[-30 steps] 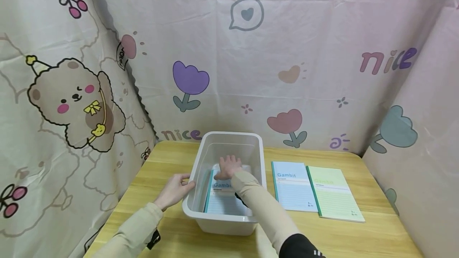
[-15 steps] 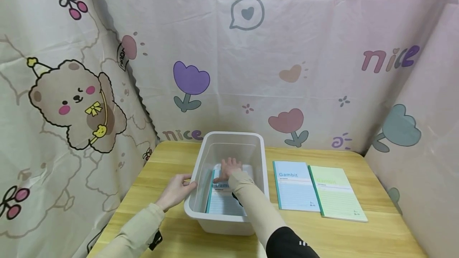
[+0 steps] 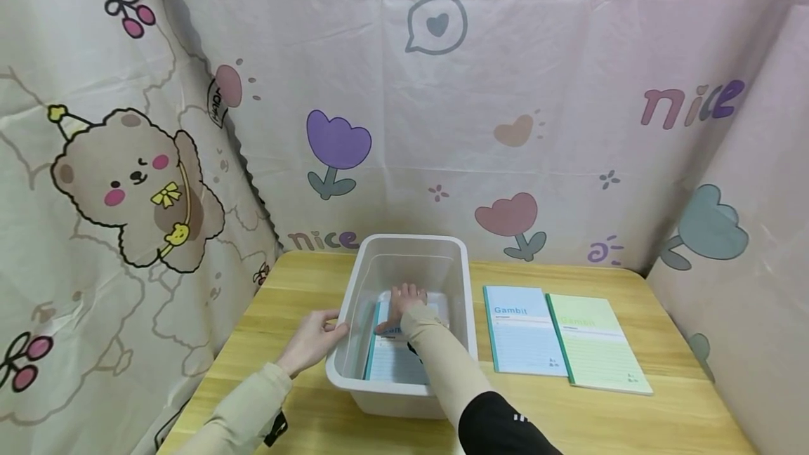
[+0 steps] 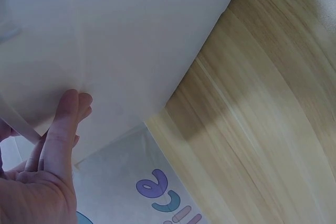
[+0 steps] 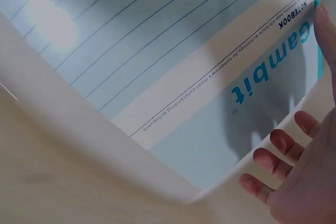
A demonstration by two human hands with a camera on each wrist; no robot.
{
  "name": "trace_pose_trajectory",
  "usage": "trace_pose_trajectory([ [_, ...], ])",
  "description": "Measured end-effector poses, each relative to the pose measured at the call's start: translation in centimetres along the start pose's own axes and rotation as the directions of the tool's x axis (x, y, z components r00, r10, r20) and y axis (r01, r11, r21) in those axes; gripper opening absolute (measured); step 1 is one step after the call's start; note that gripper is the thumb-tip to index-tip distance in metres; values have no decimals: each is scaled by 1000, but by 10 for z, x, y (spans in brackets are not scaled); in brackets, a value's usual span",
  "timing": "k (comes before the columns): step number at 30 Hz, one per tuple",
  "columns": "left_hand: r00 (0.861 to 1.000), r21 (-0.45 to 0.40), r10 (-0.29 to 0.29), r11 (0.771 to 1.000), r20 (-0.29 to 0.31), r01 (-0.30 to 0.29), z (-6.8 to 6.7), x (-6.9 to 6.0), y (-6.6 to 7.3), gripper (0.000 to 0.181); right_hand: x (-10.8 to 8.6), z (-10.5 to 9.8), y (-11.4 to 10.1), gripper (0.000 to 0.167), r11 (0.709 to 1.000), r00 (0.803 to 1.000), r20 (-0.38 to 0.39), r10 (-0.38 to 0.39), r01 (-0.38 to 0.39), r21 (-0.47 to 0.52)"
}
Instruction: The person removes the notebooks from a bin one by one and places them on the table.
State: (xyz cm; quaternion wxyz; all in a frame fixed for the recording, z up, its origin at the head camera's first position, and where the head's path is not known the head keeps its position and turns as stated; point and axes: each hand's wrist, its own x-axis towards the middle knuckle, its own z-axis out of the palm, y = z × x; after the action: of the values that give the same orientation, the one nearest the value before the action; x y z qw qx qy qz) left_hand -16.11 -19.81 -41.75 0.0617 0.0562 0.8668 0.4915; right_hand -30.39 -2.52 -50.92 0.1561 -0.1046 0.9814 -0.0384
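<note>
A white plastic bin (image 3: 392, 404) stands on the wooden table. My left hand (image 3: 307, 343) holds its left rim; in the left wrist view the fingers (image 4: 62, 129) lie along the bin's outer wall. Inside, a light-blue "Gambit" notebook (image 3: 395, 365) lies flat at the bottom. My right hand (image 3: 406, 300) reaches in over the notebook's top end with its fingers spread. Seen from the right wrist, the thumb (image 5: 326, 32) is at the notebook's teal spine, and the fingertips (image 5: 256, 184) are just past its top edge. Whether anything lies beneath this notebook is hidden.
To the bin's right, another light-blue notebook (image 3: 524, 339) and a light-green notebook (image 3: 599, 346) lie side by side on the table (image 3: 569, 420). A printed cloth (image 3: 404, 90) hangs behind and at both sides, close to the bin's far end.
The right hand has shifted slightly toward me inside the bin, and its forearm has swung left. The left hand keeps its place on the rim. The view has shifted slightly.
</note>
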Motion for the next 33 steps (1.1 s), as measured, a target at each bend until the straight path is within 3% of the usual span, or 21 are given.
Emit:
trace_pose_trajectory([
  [9,1000,-6,-1,1000,-2,1,0,-2,0,42,10,12,-2,109,997,1000,6,-13,13,-72],
  [22,1000,-6,1,1000,-4,-1,1,0,2,43,8,9,-3,104,974,999,-35,1,-9,-225],
  [33,1000,-2,4,1000,-4,-4,1,0,0,43,6,-1,-2,97,966,997,-34,-69,58,-253],
])
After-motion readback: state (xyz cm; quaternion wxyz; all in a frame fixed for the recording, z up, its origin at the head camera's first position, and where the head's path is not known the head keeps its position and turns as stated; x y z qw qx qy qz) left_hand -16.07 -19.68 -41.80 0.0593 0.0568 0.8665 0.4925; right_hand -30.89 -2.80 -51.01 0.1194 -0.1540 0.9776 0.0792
